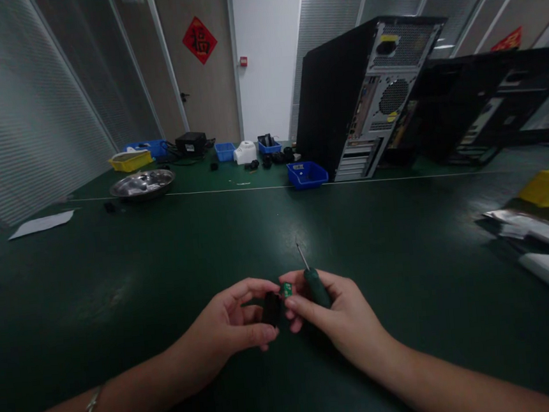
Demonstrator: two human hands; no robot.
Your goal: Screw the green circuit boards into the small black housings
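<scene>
At the near middle of the green surface [200, 238], the left hand [222, 323] holds a small black case [271, 309] between narrowed fingers. Just to its right, the right hand [348, 308] pinches a small green circuit board [287, 290] between thumb and fingers, with a green-handled screwdriver [317, 289] also in its grip, tip pointing far. A metal bowl [145, 195] sits far left, a blue tray [314, 180] far, right of the middle, beside a black computer tower [334, 88]
</scene>
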